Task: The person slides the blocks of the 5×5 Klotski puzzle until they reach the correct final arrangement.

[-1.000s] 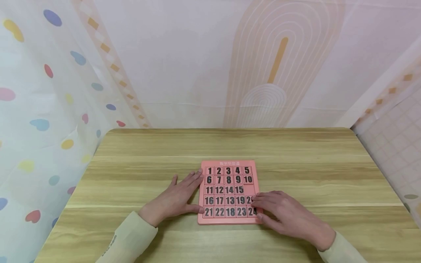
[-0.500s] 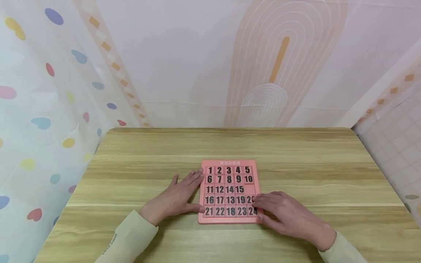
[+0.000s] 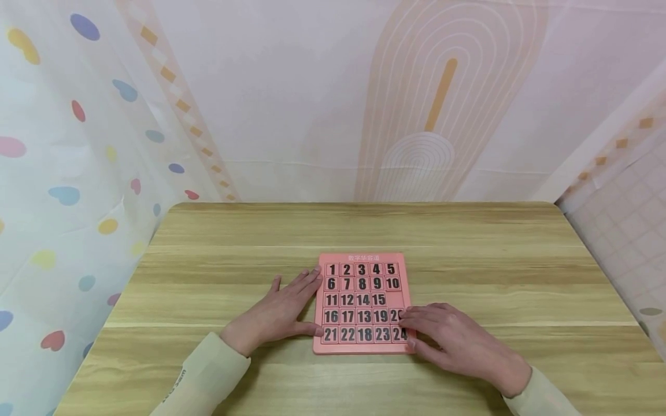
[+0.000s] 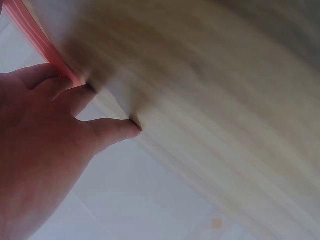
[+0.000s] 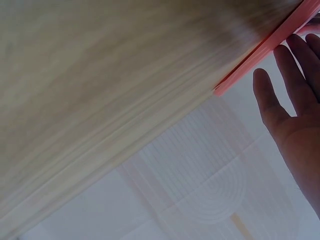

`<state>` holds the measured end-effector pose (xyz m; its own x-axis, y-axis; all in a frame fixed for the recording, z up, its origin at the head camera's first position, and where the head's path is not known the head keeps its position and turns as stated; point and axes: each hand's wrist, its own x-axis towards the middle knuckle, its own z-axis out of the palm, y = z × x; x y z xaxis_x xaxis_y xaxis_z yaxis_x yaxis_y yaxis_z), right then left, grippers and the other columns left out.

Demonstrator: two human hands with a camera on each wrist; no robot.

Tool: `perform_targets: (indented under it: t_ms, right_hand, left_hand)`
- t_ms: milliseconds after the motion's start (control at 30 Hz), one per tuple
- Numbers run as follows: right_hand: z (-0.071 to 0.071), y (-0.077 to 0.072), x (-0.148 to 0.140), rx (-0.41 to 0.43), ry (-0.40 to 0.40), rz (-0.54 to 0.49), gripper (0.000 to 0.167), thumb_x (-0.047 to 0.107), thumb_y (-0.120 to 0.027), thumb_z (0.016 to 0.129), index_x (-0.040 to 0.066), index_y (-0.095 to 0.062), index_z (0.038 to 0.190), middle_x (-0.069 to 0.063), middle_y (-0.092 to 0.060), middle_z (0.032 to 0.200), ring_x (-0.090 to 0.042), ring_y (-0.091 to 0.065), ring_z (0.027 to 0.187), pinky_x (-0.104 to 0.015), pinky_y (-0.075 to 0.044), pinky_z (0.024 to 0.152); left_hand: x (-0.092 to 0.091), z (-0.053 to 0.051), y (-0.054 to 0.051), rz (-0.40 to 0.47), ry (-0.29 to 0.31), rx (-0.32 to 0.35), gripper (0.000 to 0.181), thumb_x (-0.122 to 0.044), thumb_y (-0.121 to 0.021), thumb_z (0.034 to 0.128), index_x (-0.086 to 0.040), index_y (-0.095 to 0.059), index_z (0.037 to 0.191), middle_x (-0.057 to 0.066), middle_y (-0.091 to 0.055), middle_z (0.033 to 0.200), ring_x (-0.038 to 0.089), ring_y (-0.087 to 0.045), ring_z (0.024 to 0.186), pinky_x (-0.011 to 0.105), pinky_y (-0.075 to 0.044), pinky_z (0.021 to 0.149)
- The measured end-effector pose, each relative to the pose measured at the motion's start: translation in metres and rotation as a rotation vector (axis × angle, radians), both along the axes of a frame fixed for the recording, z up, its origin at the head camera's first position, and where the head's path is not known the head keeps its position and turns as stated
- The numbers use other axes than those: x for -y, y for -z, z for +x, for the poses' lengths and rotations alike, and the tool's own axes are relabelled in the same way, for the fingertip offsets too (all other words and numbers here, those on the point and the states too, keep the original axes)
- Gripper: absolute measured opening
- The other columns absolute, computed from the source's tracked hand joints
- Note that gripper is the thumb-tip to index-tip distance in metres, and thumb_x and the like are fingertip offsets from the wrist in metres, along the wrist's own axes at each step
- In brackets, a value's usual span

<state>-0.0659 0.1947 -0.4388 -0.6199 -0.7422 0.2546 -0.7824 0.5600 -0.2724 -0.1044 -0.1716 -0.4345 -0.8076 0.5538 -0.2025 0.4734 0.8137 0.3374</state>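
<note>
A pink number puzzle board [image 3: 359,349] lies flat on the table, its black-numbered tiles in five rows. The one bare cell sits at the right end of the third row, beside tile 15 [image 3: 378,299] and below tile 10 [image 3: 392,283]. The left hand [image 3: 276,315] is spread, its fingertips and thumb against the board's left edge. Over the right edge lies the right hand [image 3: 458,344], fingers extended, fingertips partly covering tile 20 [image 3: 395,316], thumb near tile 24. The wrist views show the left hand [image 4: 50,135] and the right hand [image 5: 297,105] by the pink edge.
The wooden table [image 3: 250,231] extends around the board on every side. Behind it hangs a pale cloth [image 3: 291,104] with an arch pattern, and a dotted cloth [image 3: 78,231] hangs at the left. Light sleeves cover both wrists.
</note>
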Motion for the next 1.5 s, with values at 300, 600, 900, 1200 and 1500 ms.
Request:
perform_targets:
  t_ms: [300, 600, 900, 1200, 1500]
  right_hand:
    - [0.001, 0.001, 0.000, -0.028, -0.008, -0.002, 0.032, 0.032, -0.073, 0.096, 0.013, -0.076, 0.122, -0.001, -0.074, 0.126, -0.020, -0.069, 0.117, -0.048, -0.055, 0.100]
    - [0.001, 0.000, 0.000, -0.010, -0.004, 0.017, 0.029, 0.031, -0.071, 0.098, 0.015, -0.076, 0.121, 0.002, -0.074, 0.124, -0.018, -0.068, 0.117, -0.045, -0.055, 0.100]
    - [0.000, 0.000, 0.001, -0.010, 0.000, -0.001, 0.031, 0.033, -0.072, 0.098, 0.014, -0.076, 0.122, 0.001, -0.074, 0.125, -0.019, -0.069, 0.116, -0.046, -0.056, 0.099]
    - [-0.002, -0.004, 0.007, 0.025, 0.038, 0.017, 0.041, 0.036, -0.070, 0.099, 0.010, -0.072, 0.131, -0.004, -0.069, 0.135, -0.023, -0.065, 0.124, -0.047, -0.053, 0.104]
    - [-0.007, -0.007, 0.015, 0.044, 0.036, 0.025, 0.048, 0.035, -0.069, 0.100, 0.010, -0.066, 0.140, -0.006, -0.062, 0.145, -0.027, -0.059, 0.132, -0.052, -0.050, 0.107]
  left_hand:
    - [0.001, 0.001, 0.001, 0.019, 0.001, 0.001, 0.105, -0.064, -0.072, 0.0873, -0.001, -0.031, 0.162, 0.012, -0.019, 0.171, 0.036, -0.021, 0.156, 0.076, -0.015, 0.117]
    - [0.001, 0.001, 0.000, 0.014, 0.001, -0.002, 0.105, -0.064, -0.072, 0.0872, -0.002, -0.031, 0.162, 0.012, -0.019, 0.171, 0.036, -0.021, 0.156, 0.076, -0.015, 0.117]
    - [0.001, 0.001, 0.001, 0.013, 0.000, -0.004, 0.104, -0.064, -0.071, 0.0876, -0.002, -0.032, 0.161, 0.012, -0.020, 0.171, 0.036, -0.022, 0.156, 0.076, -0.016, 0.117]
    - [0.001, 0.001, 0.001, 0.018, -0.002, 0.002, 0.105, -0.064, -0.072, 0.0877, -0.002, -0.030, 0.162, 0.012, -0.018, 0.172, 0.036, -0.021, 0.156, 0.076, -0.014, 0.117]
    - [0.001, 0.001, 0.001, 0.021, 0.000, -0.004, 0.105, -0.063, -0.072, 0.0876, -0.001, -0.031, 0.162, 0.012, -0.019, 0.171, 0.036, -0.022, 0.156, 0.077, -0.015, 0.116]
